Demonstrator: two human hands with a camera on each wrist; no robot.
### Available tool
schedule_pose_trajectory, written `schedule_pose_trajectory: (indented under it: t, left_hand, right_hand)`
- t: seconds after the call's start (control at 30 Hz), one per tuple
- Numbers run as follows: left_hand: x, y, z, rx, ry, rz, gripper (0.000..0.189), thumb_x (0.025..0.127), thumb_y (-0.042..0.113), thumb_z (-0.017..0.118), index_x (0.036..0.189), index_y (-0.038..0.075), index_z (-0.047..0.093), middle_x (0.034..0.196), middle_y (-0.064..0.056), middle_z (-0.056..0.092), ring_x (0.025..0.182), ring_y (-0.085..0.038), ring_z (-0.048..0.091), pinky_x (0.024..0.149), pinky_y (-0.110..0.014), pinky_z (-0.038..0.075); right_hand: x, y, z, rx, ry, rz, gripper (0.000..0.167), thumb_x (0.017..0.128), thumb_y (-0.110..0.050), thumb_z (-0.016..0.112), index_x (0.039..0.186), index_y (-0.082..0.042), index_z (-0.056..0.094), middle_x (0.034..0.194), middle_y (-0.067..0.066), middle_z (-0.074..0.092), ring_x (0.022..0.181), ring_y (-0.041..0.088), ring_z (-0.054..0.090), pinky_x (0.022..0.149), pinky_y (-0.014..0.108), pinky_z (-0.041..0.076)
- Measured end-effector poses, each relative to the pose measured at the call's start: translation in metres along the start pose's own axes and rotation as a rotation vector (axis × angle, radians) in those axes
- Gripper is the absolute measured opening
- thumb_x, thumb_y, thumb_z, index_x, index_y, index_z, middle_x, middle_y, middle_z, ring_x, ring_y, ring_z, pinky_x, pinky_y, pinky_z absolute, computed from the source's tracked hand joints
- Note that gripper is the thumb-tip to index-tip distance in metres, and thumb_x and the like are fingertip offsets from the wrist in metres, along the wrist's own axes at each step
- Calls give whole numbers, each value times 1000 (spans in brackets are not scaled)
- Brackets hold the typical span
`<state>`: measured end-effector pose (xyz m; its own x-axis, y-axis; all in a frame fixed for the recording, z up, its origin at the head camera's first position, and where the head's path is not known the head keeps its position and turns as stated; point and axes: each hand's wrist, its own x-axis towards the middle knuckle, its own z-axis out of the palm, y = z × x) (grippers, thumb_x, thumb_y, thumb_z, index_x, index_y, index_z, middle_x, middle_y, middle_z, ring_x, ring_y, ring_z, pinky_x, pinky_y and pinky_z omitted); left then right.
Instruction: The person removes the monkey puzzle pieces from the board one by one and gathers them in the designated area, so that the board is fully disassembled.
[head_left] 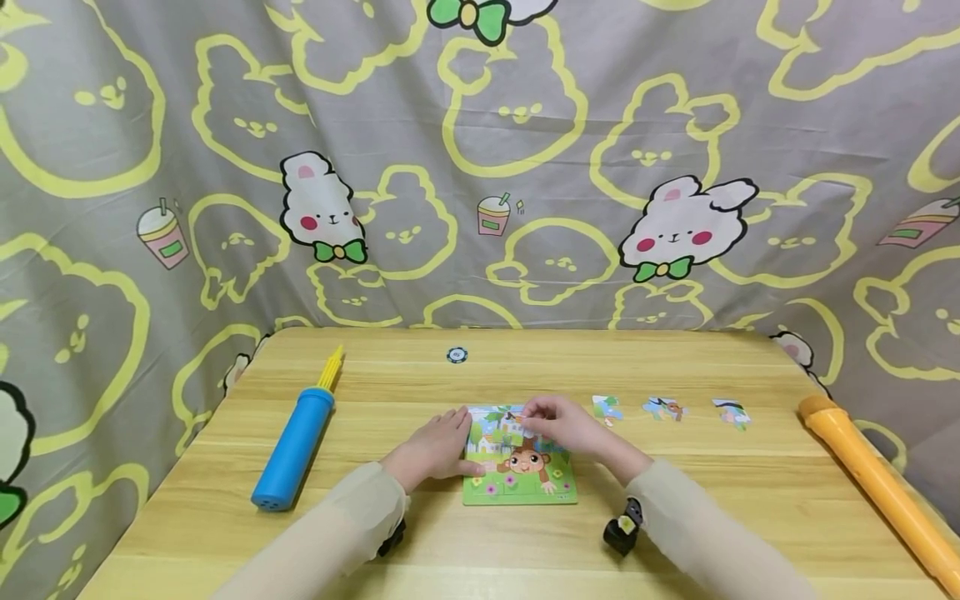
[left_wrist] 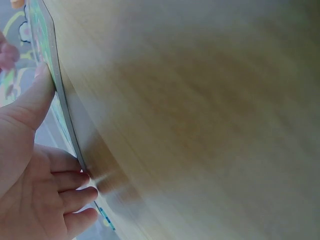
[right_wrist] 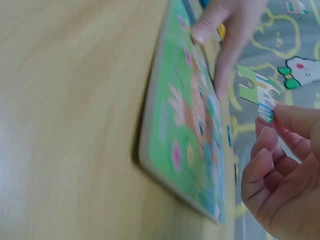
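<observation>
- L hand (head_left: 435,446): at L side of the puzzle board, thumb laid over onto its pic face, other fingers fairly straight & close tog. along L edge, touching it; nothing pinched.
- R hand (head_left: 558,427): up over the board's upper R part; thumb & index pinching 1 puzzle pc (right_wrist: 261,92), remaining fingers loosely curled.
- Held pc: mostly green & white w/ a small window grid printed on it; raised above the board, not touching it as seen from R wrist.
- Puzzle board (head_left: 517,490): flat on the surface (head_left: 540,554), mid-front, btwn both hands; pic = brown monkey on grass w/ pink & yellow flowers, trees & houses behind. Upper R area partly hidden by R hand, so can't tell how pcs sit there.
- 3 loose pcs in a row R of the board, apart from each other: near pc (head_left: 606,407), green/blue, just past R hand; mid pc (head_left: 664,408), w/ brown on it; far pc (head_left: 731,412), w/ a dark band.
- Blue pump (head_left: 296,450), yellow nozzle pointing to back: L side of surface, well apart from L hand.
- Round chip (head_left: 457,355), dark rim, pale centre: nr back edge, behind the board.
- Orange tube (head_left: 877,492): slanting along R edge.
- Sleeves (head_left: 697,521): beige, both arms; small black gear (head_left: 622,529) under R wrist, similar bit under L.
- Bkgd: grey cloth (head_left: 420,108) w/ yellow-outlined animals, white bunny heads & pink cups.
</observation>
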<state>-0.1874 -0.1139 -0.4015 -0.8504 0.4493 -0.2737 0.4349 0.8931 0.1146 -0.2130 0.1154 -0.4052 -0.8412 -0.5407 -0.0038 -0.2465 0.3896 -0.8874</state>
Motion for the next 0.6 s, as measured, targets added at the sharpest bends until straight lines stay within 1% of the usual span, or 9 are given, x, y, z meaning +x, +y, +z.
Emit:
schedule_pose_trajectory:
  t: [0.1,0.2,0.33,0.4,0.5,0.6]
  left_hand:
    - [-1,1,-1,6,0,3,88,84,55,56,141,-5,27,147,-19,23,134,-31,23,108,-42,21]
    - [-1,2,-1,7,0,1,88,84,54,56,141,-5,27,147,-19,23,134,-32,23,108,-41,21]
    - [-1,2,-2,12,-2,-1,88,84,54,56,141,-5,27,147,-20,23,134,-32,23,108,-41,21]
    - [-1,2,-2,14,-2,-1,88,84,54,55,142,-5,26,147,-20,23,134,-32,23,108,-41,21]
    - [-1,2,-1,13,0,1,88,84,55,55,141,-6,27,147,-20,23,133,-32,23,108,-42,21]
    - [0,2,0,6,0,-1,89,84,55,55,142,-6,26,147,-20,23,134,-32,23,108,-42,21]
  right_hand:
    - [-11,6,-15,3,23,16,18,94,-20,54,92,-4,61,66,6,48,52,15,40,46,23,36]
    - [-24,15,-30,8,48,41,21,95,-22,54,93,-2,61,62,3,44,48,11,37,43,21,33]
    - [-44,28,-48,-16,83,60,23,95,-21,52,93,0,61,63,4,44,50,11,37,43,22,34]
    - [-54,34,-55,-49,93,65,23,96,-21,51,90,0,60,62,3,43,50,11,37,44,23,35]
    - [-67,43,-64,-104,89,65,23,96,-18,51,83,-1,58,60,2,42,51,9,36,46,24,36]
    - [-77,51,-72,-151,67,67,22,96,-16,51,81,-1,59,61,2,45,50,9,37,48,25,37]
